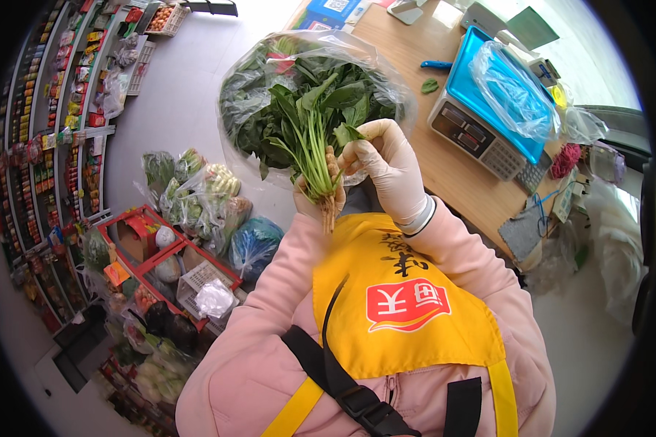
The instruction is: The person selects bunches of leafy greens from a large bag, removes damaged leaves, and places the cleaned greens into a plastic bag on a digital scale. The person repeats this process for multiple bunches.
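A bunch of spinach with long green stems and pale brown roots stands in my left hand. The stems cover much of that hand. My right hand, in a thin white glove, pinches a green leaf between thumb and fingers beside the stems. Whether this leaf is still joined to the bunch cannot be told. Just beyond my hands is a large clear plastic bag, open at the top and full of dark leafy greens.
On the wooden table at the right are a scale with a blue pan, a plastic bag, a blue-handled tool and a loose leaf. Bagged vegetables and red crates stand left, near stocked shelves.
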A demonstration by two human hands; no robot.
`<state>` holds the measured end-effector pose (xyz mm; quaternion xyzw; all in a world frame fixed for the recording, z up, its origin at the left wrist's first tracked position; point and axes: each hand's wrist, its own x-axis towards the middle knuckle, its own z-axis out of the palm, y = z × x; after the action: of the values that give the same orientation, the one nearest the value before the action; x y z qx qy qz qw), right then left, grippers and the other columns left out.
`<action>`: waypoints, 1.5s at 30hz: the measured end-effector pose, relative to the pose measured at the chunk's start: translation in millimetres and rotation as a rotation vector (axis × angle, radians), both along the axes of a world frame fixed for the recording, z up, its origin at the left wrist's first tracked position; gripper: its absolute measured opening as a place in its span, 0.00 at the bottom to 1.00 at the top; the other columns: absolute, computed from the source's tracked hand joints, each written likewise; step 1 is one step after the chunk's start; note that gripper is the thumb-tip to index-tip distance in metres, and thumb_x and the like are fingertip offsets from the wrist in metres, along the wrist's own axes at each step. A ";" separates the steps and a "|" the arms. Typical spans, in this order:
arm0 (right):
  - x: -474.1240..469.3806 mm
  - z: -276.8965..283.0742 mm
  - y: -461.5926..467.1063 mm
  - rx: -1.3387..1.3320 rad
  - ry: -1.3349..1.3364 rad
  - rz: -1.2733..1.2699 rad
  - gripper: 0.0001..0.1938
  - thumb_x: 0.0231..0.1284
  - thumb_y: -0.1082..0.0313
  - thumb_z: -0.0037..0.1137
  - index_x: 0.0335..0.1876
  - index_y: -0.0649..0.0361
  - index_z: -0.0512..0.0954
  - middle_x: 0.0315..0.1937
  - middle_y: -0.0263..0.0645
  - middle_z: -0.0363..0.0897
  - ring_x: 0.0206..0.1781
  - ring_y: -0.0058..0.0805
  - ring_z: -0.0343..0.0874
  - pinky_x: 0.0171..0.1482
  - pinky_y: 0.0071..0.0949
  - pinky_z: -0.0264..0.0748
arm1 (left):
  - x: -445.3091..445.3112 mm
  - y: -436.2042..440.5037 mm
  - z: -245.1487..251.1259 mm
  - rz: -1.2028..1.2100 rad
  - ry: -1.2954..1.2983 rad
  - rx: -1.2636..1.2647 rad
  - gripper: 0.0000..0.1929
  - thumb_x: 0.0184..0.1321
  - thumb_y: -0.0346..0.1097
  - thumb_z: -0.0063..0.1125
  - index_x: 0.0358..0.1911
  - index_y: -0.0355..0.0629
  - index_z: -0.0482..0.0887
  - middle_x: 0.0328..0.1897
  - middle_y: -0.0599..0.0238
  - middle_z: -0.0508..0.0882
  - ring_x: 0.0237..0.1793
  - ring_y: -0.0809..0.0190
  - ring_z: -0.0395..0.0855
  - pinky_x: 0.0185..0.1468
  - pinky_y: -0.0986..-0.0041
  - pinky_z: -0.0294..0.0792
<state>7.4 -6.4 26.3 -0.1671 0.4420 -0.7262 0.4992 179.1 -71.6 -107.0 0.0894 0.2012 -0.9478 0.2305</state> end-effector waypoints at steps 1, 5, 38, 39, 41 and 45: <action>-0.5 1.7 -0.4 0.004 0.002 -0.017 0.08 0.76 0.67 0.51 0.51 0.61 0.69 0.36 0.37 0.80 0.37 0.22 0.80 0.42 0.21 0.76 | -0.6 -1.2 1.3 -0.011 0.008 -0.010 0.35 0.56 0.37 0.60 0.70 0.40 0.69 0.61 0.58 0.83 0.56 0.55 0.86 0.59 0.57 0.80; -17.6 4.8 -3.9 -0.025 0.042 -0.172 0.08 0.76 0.68 0.51 0.51 0.61 0.69 0.35 0.38 0.81 0.37 0.23 0.80 0.42 0.22 0.77 | -3.3 -2.5 4.8 -0.032 0.178 0.193 0.32 0.57 0.34 0.61 0.69 0.41 0.72 0.59 0.59 0.85 0.55 0.56 0.86 0.61 0.60 0.80; 12.8 -258.0 95.3 0.532 0.188 0.812 0.27 0.72 0.52 0.55 0.70 0.61 0.71 0.64 0.46 0.77 0.64 0.34 0.77 0.67 0.31 0.70 | 10.3 -15.6 46.7 -0.284 -0.194 -0.176 0.56 0.44 0.35 0.76 0.79 0.51 0.54 0.56 0.67 0.83 0.46 0.66 0.72 0.51 0.76 0.69; -7.9 -213.1 104.8 0.388 0.057 0.929 0.33 0.74 0.48 0.52 0.75 0.61 0.64 0.69 0.47 0.72 0.67 0.30 0.74 0.68 0.30 0.69 | 9.4 -12.2 50.1 -0.263 -0.230 -0.208 0.50 0.47 0.35 0.71 0.78 0.47 0.57 0.60 0.55 0.82 0.49 0.58 0.77 0.53 0.68 0.74; -32.6 -137.7 109.9 0.235 -0.187 0.850 0.41 0.69 0.41 0.58 0.77 0.64 0.60 0.69 0.47 0.71 0.67 0.31 0.74 0.68 0.32 0.69 | 9.0 -11.5 60.2 -0.325 -0.368 -0.420 0.43 0.51 0.37 0.68 0.74 0.38 0.64 0.63 0.51 0.81 0.56 0.53 0.81 0.60 0.63 0.76; -27.8 -67.8 73.6 0.076 -0.231 0.569 0.40 0.69 0.44 0.58 0.76 0.65 0.60 0.69 0.44 0.71 0.69 0.30 0.70 0.72 0.32 0.64 | -0.5 -2.5 85.9 -0.418 -0.567 -0.520 0.33 0.56 0.34 0.63 0.68 0.34 0.71 0.60 0.52 0.82 0.57 0.53 0.83 0.59 0.62 0.77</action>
<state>-20.5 67.2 -41.6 -0.1817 0.3446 -0.5546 0.7353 178.6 -74.2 -21.1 0.3239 -0.1381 -0.9312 0.0945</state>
